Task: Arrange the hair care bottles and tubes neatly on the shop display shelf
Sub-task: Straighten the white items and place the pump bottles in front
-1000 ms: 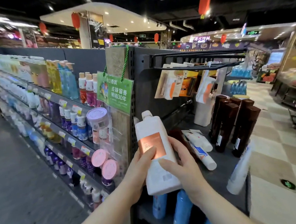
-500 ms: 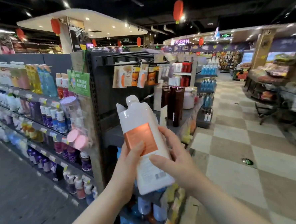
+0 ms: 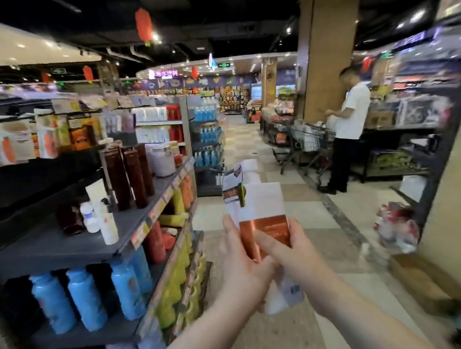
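Matt white plastic bottle [image 3: 263, 199] bearing a copper-coloured foil label [image 3: 267, 224] of bright metallic sheen, with a printed paper tag [image 3: 232, 178] at its neck. On the dark grey display shelf [image 3: 66, 249], of smooth matt painted metal by its look, stand tall dark-brown plastic bottles [image 3: 132, 175] with a glossy, reflective skin and a small white plastic tube [image 3: 109, 227] of dull finish; the sky-blue plastic bottles [image 3: 86, 299] on the deck below show a soft satin gloss. Beige-and-tan floor tiles [image 3: 341, 237] are polished and faintly reflective, while the shopping trolley [image 3: 313, 139] is of bare wire metal.
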Demonstrator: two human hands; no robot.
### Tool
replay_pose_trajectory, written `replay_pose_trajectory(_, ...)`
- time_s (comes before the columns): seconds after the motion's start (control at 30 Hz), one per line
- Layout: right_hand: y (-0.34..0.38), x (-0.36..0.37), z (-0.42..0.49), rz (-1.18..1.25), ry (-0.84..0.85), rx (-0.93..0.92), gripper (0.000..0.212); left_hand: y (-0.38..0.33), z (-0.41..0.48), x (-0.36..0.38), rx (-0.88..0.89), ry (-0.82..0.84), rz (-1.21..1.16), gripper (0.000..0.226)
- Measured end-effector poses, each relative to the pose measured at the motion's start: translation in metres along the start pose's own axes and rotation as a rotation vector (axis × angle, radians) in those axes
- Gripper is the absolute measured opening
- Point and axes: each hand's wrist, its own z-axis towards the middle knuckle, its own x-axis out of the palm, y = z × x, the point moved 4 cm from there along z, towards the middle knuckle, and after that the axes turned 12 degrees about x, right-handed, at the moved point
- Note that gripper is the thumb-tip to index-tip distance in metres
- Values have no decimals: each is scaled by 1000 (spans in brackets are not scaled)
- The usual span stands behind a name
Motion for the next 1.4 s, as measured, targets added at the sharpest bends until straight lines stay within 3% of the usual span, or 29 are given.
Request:
replay_pose_trajectory(0.13,2,-45,37,-23,-162,19,58,1,35,49,36,186,94,122)
replay_pose_trajectory(0.2,2,-62,64,-43,-226,15,65,11,60,70,77,222,-11,127)
replay_pose_trajectory(0.33,7,-91,128,13,-310,6,62,35,118,92,145,274,-221,102)
replay_pose_trajectory(0.47,18,-104,201,143,-249,18,44,63,191,96,146,239,-288,71)
replay_pose_trajectory(0.67,22,-92,304,214,-135,49,64,124,289,102,24,331,-468,47)
replay_pose_trajectory(0.77,23,-77,357,187,-28,75,76,155,323,98,-21,314,-527,48)
replay_pose_trajectory(0.9,23,-45,434,145,92,73,75,199,368,78,-63,156,-512,55)
replay_pose_trajectory(1.17,40,40,586,45,529,64,81,262,454,25,-38,-308,-310,62)
replay_pose_trajectory(1.3,65,78,645,-28,769,34,73,272,489,5,-29,-487,-217,71)
replay_pose_trajectory(1.4,78,113,672,-109,967,-1,71,279,501,-8,-15,-642,-145,62)
